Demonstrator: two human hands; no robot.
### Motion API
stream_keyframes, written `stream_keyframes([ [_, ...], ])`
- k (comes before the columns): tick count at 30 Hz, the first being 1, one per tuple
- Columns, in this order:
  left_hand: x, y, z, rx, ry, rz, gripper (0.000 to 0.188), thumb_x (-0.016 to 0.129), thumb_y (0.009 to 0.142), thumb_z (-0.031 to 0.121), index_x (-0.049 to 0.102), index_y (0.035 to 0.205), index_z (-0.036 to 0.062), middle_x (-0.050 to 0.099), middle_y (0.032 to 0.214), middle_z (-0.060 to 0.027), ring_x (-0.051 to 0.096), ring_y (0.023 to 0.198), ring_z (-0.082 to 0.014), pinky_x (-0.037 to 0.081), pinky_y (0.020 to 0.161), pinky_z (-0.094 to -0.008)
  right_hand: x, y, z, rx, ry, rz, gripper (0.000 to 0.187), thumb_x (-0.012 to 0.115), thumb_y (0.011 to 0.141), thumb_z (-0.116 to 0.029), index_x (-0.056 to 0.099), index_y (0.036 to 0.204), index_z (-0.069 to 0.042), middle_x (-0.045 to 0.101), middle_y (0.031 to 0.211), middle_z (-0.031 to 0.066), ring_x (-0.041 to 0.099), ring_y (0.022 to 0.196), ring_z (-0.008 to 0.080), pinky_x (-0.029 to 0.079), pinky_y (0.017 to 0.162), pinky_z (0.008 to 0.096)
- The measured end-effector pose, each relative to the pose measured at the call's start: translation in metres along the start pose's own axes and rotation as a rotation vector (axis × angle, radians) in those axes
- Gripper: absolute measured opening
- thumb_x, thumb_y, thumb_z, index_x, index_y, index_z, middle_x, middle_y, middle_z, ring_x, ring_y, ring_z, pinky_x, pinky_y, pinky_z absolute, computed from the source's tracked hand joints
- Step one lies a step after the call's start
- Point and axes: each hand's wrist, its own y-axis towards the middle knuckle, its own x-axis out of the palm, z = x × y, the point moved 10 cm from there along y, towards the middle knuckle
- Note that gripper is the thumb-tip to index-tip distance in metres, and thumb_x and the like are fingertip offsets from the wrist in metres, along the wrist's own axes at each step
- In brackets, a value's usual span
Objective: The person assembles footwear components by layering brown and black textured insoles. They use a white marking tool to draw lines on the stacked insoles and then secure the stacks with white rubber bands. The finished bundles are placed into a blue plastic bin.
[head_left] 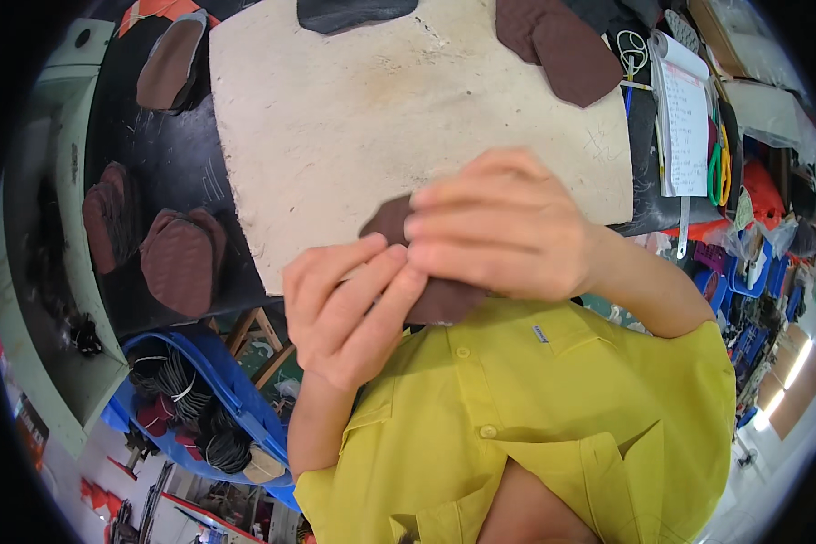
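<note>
Close to my body, at the front edge of a pale board (308, 136), I hold a dark brown, sole-shaped fabric piece (444, 303). My left hand (344, 313) pinches it, with fingertips pressed on its upper face. From the other side my right hand (508, 227) grips the same piece, slightly blurred, its fingers lying over the top. The fingertips of both hands nearly meet in the middle. Much of the piece is hidden under them.
Brown pieces lie stacked at left (183, 263) and far right (576, 54). A dark grey piece (358, 13) is at the board's far edge. Right of the board are a notepad (684, 127) and scissors (720, 168). A blue bin (245, 399) holding black cord bundles stands lower left.
</note>
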Motion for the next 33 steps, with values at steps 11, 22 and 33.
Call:
stream_keyframes([
  [11, -0.166, -0.084, -0.139, -0.959, 0.026, 0.485, 0.038, 0.072, 0.082, 0.003, 0.058, 0.117, -0.0053, 0.066, 0.098, -0.0107, 0.062, 0.085, -0.0188, 0.048, 0.077, -0.0261, 0.013, 0.055, 0.123, 0.168, -0.349, -0.027, 0.035, 0.069, 0.083, -0.023, 0.064, 0.104, 0.003, 0.065, 0.107, 0.017, 0.061, 0.103, 0.0334, 0.05, 0.085, 0.0401],
  [22, 0.058, -0.012, -0.026, -0.221, 0.11, -0.511, 0.092, 0.044, 0.086, 0.066, 0.039, 0.138, -0.0099, 0.04, 0.144, -0.0283, 0.039, 0.133, -0.0444, 0.034, 0.107, -0.0501, 0.043, -0.031, 0.02, 0.281, -0.127, -0.466, 0.045, 0.072, 0.078, -0.025, 0.064, 0.115, -0.001, 0.059, 0.127, 0.0145, 0.051, 0.125, 0.0317, 0.043, 0.101, 0.044],
  [33, 0.093, -0.022, -0.022, -0.167, 0.274, -0.759, 0.102, 0.051, 0.065, 0.078, 0.046, 0.14, 0.0084, 0.03, 0.149, -0.0307, 0.028, 0.138, -0.046, 0.025, 0.111, -0.0523, -0.098, -0.041, 0.151, 0.519, -0.804, -0.282, 0.045, 0.077, 0.068, -0.011, 0.062, 0.111, -0.008, 0.06, 0.097, 0.0064, 0.056, 0.097, 0.0276, 0.043, 0.082, 0.0445],
])
